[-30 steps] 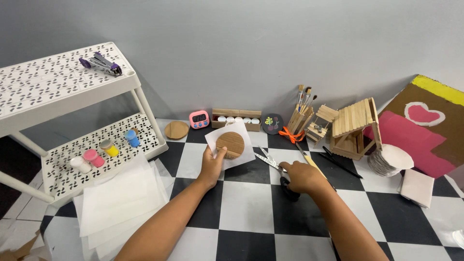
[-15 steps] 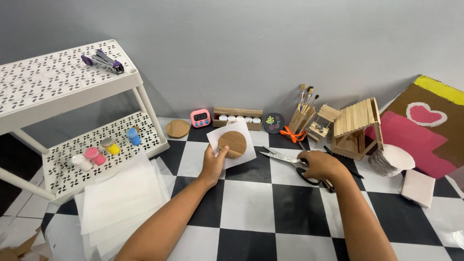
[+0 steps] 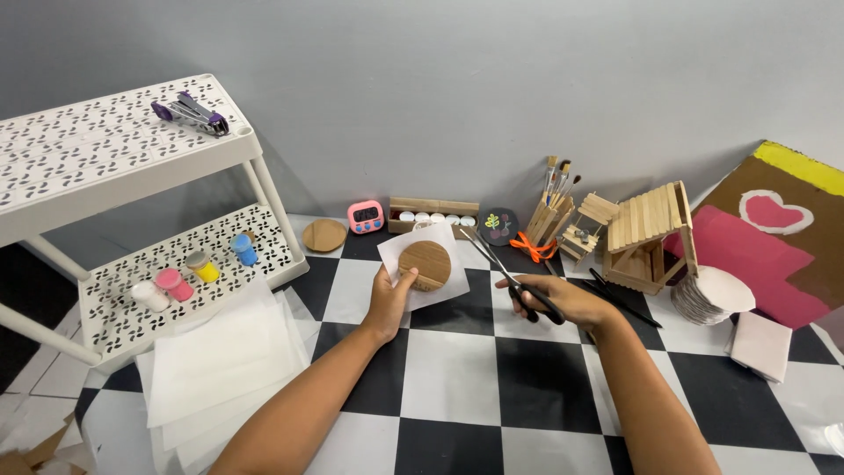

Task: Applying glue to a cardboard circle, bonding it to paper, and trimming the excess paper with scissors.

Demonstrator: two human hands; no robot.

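My left hand (image 3: 389, 297) holds a round wooden disc (image 3: 425, 265) pressed against a white sheet of paper (image 3: 444, 242), lifted over the black-and-white checkered floor. My right hand (image 3: 563, 303) grips black-handled scissors (image 3: 503, 270), their blades pointing up and left toward the paper's right edge. The blade tips lie just beside the paper, slightly apart.
A white perforated shelf unit (image 3: 132, 176) stands at the left with a purple stapler (image 3: 192, 112) on top and small paint bottles (image 3: 189, 268) below. Translucent sheets (image 3: 224, 356) lie in front of it. By the wall: a second wooden disc (image 3: 324, 235), a pink timer (image 3: 366, 216), brushes (image 3: 556, 189), a stick house (image 3: 646, 237), paper circles (image 3: 710, 296).
My right hand picked the scissors off the floor and brought them up and left toward the paper. The left hand kept the disc and paper nearly still.
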